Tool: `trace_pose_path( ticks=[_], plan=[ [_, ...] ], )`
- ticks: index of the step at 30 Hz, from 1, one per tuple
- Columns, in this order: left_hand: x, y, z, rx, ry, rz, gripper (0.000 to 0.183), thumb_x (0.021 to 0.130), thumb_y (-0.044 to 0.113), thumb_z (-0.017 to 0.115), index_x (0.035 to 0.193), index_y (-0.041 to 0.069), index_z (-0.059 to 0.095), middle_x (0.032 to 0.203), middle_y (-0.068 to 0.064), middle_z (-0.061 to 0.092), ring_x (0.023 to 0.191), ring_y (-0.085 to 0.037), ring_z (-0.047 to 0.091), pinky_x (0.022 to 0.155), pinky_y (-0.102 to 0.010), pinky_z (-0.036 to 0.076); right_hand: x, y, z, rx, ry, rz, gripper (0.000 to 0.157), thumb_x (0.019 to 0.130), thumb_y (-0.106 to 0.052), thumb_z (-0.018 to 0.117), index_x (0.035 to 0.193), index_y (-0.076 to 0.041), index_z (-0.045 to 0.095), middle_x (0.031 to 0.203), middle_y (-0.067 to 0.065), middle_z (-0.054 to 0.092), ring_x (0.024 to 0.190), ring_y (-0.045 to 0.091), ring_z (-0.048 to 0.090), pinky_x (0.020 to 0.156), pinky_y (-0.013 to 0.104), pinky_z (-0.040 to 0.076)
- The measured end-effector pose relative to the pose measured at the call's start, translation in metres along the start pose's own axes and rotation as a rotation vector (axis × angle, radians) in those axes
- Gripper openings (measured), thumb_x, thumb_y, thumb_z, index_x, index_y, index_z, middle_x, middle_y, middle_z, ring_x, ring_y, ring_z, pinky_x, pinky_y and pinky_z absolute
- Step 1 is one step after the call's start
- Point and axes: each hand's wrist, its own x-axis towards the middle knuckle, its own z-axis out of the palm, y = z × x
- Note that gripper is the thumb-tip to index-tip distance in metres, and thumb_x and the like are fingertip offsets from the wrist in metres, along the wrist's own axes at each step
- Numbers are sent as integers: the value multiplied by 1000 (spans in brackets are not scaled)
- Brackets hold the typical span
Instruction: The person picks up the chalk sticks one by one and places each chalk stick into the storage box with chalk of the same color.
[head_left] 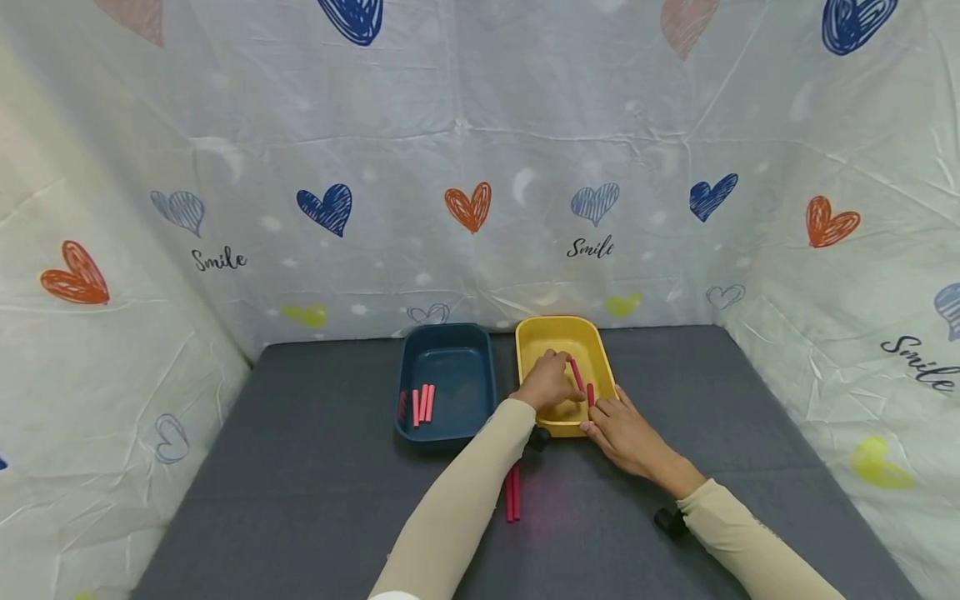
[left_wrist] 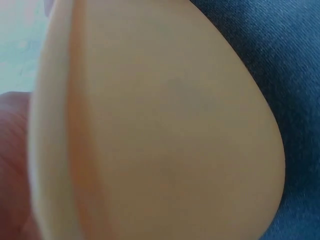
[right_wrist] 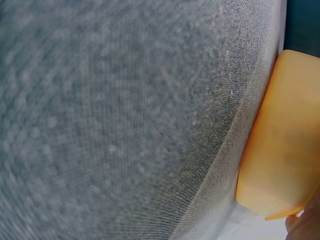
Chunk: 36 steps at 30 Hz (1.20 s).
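My left hand (head_left: pixel 547 382) reaches into the yellow tray (head_left: pixel 564 325), its finger and thumb at the two ends of a pink stick (head_left: pixel 577 375), which it seems to pinch. A second pink stick (head_left: pixel 590 393) is in the tray beside my right fingers. My right hand (head_left: pixel 622 429) grips the tray's near right rim, thumb at the front. In the right wrist view, part of the right hand (right_wrist: pixel 305 225) touches the tray (right_wrist: pixel 280 135). The tray's wall (left_wrist: pixel 175 120) fills most of the left wrist view; only a strip of the left hand (left_wrist: pixel 15 165) shows.
Left of the yellow tray stands a dark blue tray (head_left: pixel 450 333) with several pink sticks (head_left: pixel 423 404) inside. Two more sticks (head_left: pixel 513 496) lie on the grey cloth-covered table (head_left: pixel 315 467), partly behind the left sleeve. A heart-printed curtain (head_left: pixel 405 267) hangs behind and along both sides.
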Motion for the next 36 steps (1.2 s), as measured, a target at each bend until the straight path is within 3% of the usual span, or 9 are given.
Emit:
trace_pose_path(
  ticks=[20, 27, 36],
  plan=[
    [8, 1, 14, 77, -59, -86, 72, 75, 31, 85, 136, 9, 53, 121, -9, 56, 104, -23, 52, 97, -37, 51, -1, 2, 0, -12, -20, 7, 18, 100, -28, 55, 89, -15, 57, 88, 0, 56, 94, 23, 58, 114, 61, 29],
    [7, 1, 7, 36, -16, -18, 73, 79, 28, 82, 141, 8, 49, 132, -11, 54, 116, -25, 53, 103, -36, 48, 1, 0, -2, -7, -21, 10, 18, 100, -28, 56, 89, -14, 58, 88, 1, 57, 93, 23, 59, 114, 62, 29],
    [-3, 1, -4, -21, 30, 62, 68, 84, 28, 78, 142, 9, 48, 131, -10, 54, 116, -23, 55, 98, -34, 51, 0, -1, -2, -13, -32, 22, 18, 101, -29, 55, 89, -15, 58, 89, 1, 57, 96, 23, 59, 114, 62, 30]
  ],
)
